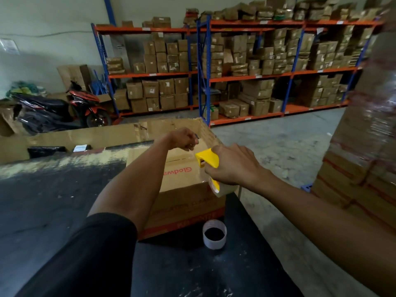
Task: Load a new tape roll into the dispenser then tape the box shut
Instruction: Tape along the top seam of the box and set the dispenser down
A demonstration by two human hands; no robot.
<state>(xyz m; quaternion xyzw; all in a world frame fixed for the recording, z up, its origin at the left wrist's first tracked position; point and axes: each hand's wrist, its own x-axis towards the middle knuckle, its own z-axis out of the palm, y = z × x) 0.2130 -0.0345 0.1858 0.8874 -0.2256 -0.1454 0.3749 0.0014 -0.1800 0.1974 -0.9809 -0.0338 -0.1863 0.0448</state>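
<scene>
A brown cardboard box (182,185) with red print sits on the dark table (64,200). My right hand (233,166) grips the yellow tape dispenser (206,159) over the box's right top edge. A clear tape roll (222,189) sits in the dispenser below my hand. My left hand (184,139) is closed above the far side of the box top, fingers pinched, seemingly on the tape's free end; the clear tape itself is hard to make out.
An empty white tape core (214,234) stands on the table in front of the box. A large open carton (107,133) lies behind the table. A wrapped stack of boxes (364,157) stands at right. Shelving racks (246,76) and a motorbike (64,108) stand behind.
</scene>
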